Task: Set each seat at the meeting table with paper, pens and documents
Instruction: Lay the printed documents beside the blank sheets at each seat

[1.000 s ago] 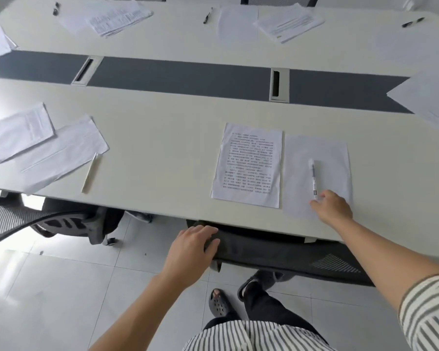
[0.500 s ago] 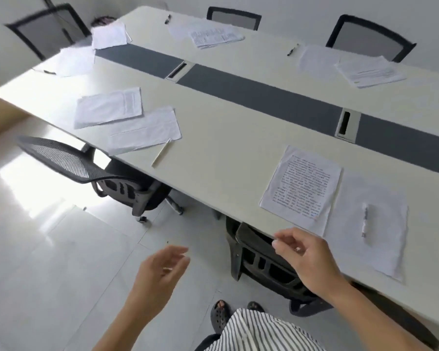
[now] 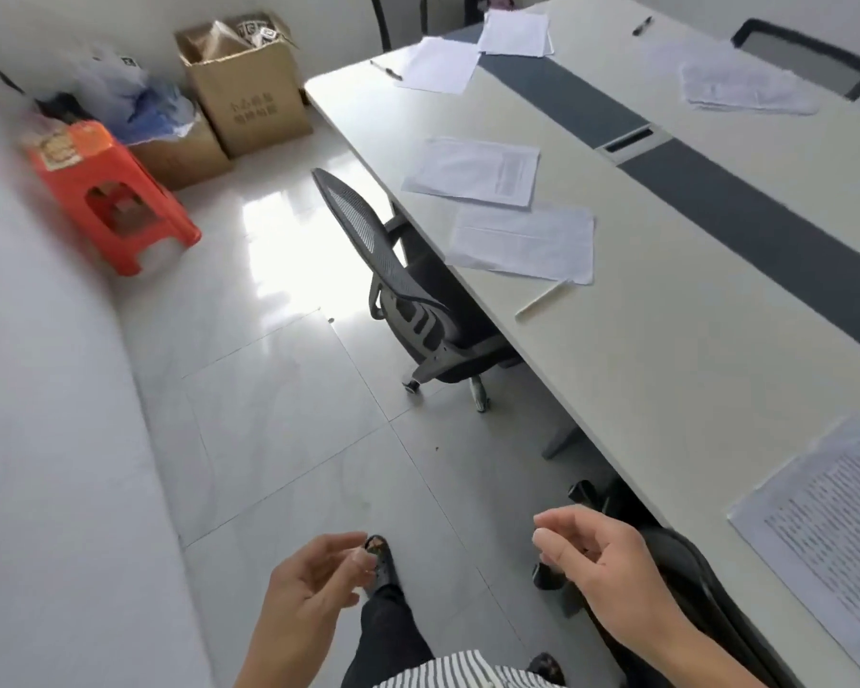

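Nothing is held in the relaxed left hand (image 3: 314,583) or right hand (image 3: 597,563); the light, limp paper sheets (image 3: 522,240) are judged best pinched at an edge.

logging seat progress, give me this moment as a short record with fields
left hand: empty, loosely curled, over the floor
right hand: empty, loosely curled, off the table
near seat: printed page laid out
middle seat: two sheets, white pen beside them, chair at the edge
floor corner: box, orange stool
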A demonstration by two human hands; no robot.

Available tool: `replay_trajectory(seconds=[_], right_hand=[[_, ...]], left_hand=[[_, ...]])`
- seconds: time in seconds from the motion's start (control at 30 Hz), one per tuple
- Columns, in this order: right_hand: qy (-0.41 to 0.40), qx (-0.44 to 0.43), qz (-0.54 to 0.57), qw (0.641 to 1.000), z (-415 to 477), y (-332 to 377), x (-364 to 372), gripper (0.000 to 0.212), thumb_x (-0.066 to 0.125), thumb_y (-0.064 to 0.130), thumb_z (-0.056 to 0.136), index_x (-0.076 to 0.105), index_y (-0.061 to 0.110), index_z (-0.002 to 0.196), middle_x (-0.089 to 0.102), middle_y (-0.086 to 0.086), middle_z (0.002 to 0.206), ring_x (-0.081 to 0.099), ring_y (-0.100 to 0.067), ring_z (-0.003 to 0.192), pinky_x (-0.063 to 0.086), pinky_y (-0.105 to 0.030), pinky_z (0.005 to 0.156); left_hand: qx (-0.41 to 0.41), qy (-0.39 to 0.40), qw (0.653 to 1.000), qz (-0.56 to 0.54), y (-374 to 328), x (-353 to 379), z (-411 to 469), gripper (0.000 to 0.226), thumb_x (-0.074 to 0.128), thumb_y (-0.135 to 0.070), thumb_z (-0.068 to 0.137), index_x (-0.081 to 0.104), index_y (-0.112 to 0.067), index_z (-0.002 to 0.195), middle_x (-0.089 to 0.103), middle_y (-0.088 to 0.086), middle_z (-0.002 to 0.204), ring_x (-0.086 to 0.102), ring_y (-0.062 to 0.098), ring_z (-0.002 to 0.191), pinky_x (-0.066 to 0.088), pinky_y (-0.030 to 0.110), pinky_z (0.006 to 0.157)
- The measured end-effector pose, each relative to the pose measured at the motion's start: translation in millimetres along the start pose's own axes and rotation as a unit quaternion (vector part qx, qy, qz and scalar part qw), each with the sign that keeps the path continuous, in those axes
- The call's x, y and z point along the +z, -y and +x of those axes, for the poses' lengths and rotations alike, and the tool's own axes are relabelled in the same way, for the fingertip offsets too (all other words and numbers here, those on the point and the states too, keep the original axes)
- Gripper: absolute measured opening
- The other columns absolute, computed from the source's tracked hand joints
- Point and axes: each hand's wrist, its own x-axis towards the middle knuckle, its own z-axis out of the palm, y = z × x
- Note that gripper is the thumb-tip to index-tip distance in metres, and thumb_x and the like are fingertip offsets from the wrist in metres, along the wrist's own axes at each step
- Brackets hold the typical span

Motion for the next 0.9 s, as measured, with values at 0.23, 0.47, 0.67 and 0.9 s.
replay_trajectory(seconds=[0.23,0.47,0.67,0.9], right_hand=[[-0.032,-0.029,0.011,0.999,100,88,80,0.009,0.071,0.025,0.085,0.073,0.027,0.093,0.075,0.004,0.08,0.07,-0.01,0.075,0.056,-0.03,0.072],[-0.082,-0.029,0.049,0.995,167,151,106,0.01,0.07,0.022,0.086,0.073,0.025,0.095,0.076,0.006,0.083,0.071,-0.009,0.077,0.054,-0.028,0.073],[-0.121,0.0,0.062,0.991,251,166,101,0.009,0.069,0.022,0.086,0.073,0.026,0.093,0.076,0.006,0.081,0.072,-0.009,0.076,0.055,-0.031,0.075],[-0.147,0.008,0.106,0.983,364,215,83,0.008,0.069,0.017,0.087,0.073,0.021,0.093,0.076,0.006,0.082,0.072,-0.01,0.073,0.051,-0.023,0.066]], left_hand=[[0.036,-0.005,0.999,0.023,-56,-105,108,0.023,0.075,-0.033,0.076,0.073,-0.017,0.093,0.076,0.007,0.082,0.072,0.019,0.075,0.055,0.031,0.069],[0.056,0.017,0.997,0.051,-113,-164,208,0.017,0.075,-0.025,0.08,0.072,-0.017,0.094,0.077,0.006,0.083,0.072,0.018,0.076,0.055,0.034,0.071],[0.05,0.057,0.995,0.06,-153,-141,294,0.032,0.069,-0.035,0.069,0.072,-0.017,0.096,0.076,0.006,0.085,0.073,0.018,0.077,0.055,0.028,0.067],[0.077,0.107,0.985,0.112,-247,-121,398,0.03,0.069,-0.034,0.069,0.073,-0.017,0.093,0.076,0.008,0.083,0.073,0.019,0.075,0.055,0.032,0.069]])
